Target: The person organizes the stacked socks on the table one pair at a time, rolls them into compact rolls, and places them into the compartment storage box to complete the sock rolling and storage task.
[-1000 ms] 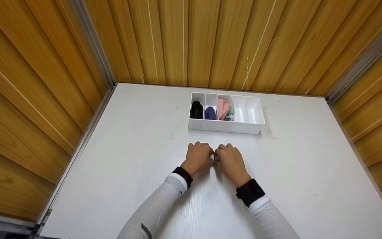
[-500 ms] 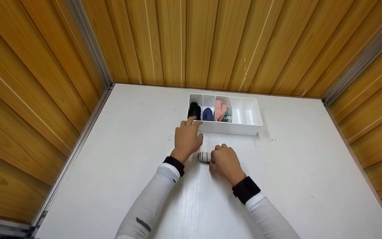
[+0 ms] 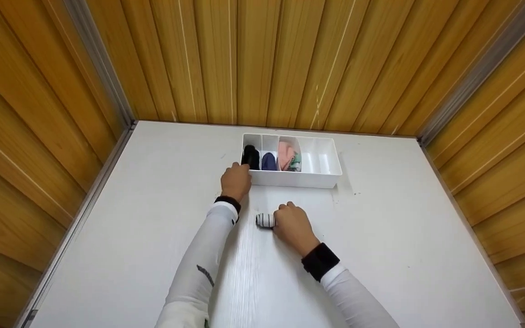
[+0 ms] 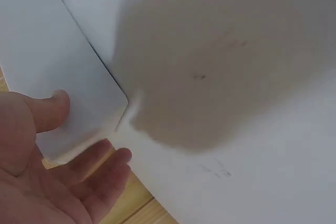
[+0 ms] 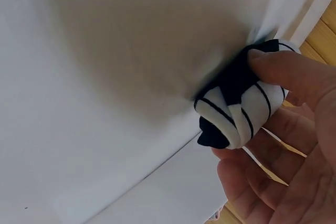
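Observation:
A white divided box (image 3: pixel 294 179) stands toward the back of the table. My left hand (image 3: pixel 236 182) grips its front left corner; in the left wrist view the thumb (image 4: pixel 50 109) lies on the front wall and the fingers (image 4: pixel 105 182) reach round the end. Below the box, my right hand (image 3: pixel 295 227) holds a rolled white sock (image 3: pixel 265 220) with black stripes close to the tabletop. In the right wrist view, the thumb is on top of the rolled sock (image 5: pixel 247 98), with fingers under it.
Inside the box, a black bundle (image 3: pixel 251 157), a navy bundle (image 3: pixel 269 161) and a pink cloth (image 3: pixel 286 155) beside a green and white one (image 3: pixel 295 163) fill separate compartments. Wood-look panels (image 3: pixel 253 64) wall the white table (image 3: pixel 153 218) at the back and sides.
My left hand has let go of the rolled sock and moved up and left to the box corner. The right hand still holds the sock. The head view has shifted slightly.

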Demonstrator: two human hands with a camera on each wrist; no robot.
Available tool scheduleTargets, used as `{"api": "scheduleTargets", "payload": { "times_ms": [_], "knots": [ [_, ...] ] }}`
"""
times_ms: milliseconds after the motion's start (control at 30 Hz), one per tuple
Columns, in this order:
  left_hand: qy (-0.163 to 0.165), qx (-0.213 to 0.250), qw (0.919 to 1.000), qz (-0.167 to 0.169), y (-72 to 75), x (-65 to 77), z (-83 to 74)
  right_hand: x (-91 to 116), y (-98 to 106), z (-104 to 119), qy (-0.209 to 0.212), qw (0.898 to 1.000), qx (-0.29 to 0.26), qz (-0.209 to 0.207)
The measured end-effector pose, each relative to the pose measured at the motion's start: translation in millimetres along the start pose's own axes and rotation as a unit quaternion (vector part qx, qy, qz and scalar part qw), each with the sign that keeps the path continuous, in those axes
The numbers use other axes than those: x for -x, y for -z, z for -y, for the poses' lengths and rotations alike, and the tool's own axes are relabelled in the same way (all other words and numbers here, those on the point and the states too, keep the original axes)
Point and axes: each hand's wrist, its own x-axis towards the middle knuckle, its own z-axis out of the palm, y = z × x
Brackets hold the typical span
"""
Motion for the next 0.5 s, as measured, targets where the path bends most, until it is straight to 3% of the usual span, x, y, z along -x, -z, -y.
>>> {"api": "scheduleTargets", "payload": {
  "times_ms": [167, 300, 400, 500],
  "knots": [
    [-0.002, 0.024, 0.9996, -0.014, 0.7, -2.7, 4.2, -2.9, -2.9, -4.6, -0.002, 1.000, -0.012, -0.021],
    [-0.005, 0.015, 0.9994, -0.030, 0.7, -2.5, -1.1, -5.2, 6.9, -28.4, -0.057, 0.994, -0.078, -0.056],
    [0.000, 0.000, 0.9995, -0.032, 1.1, -1.2, -0.6, -10.7, 23.1, -50.5, -0.130, 0.978, -0.146, -0.079],
    [0.002, -0.012, 0.9993, -0.035, 1.0, -0.9, -1.7, -20.4, 43.3, -76.0, -0.192, 0.960, -0.175, -0.107]
  ]
}}
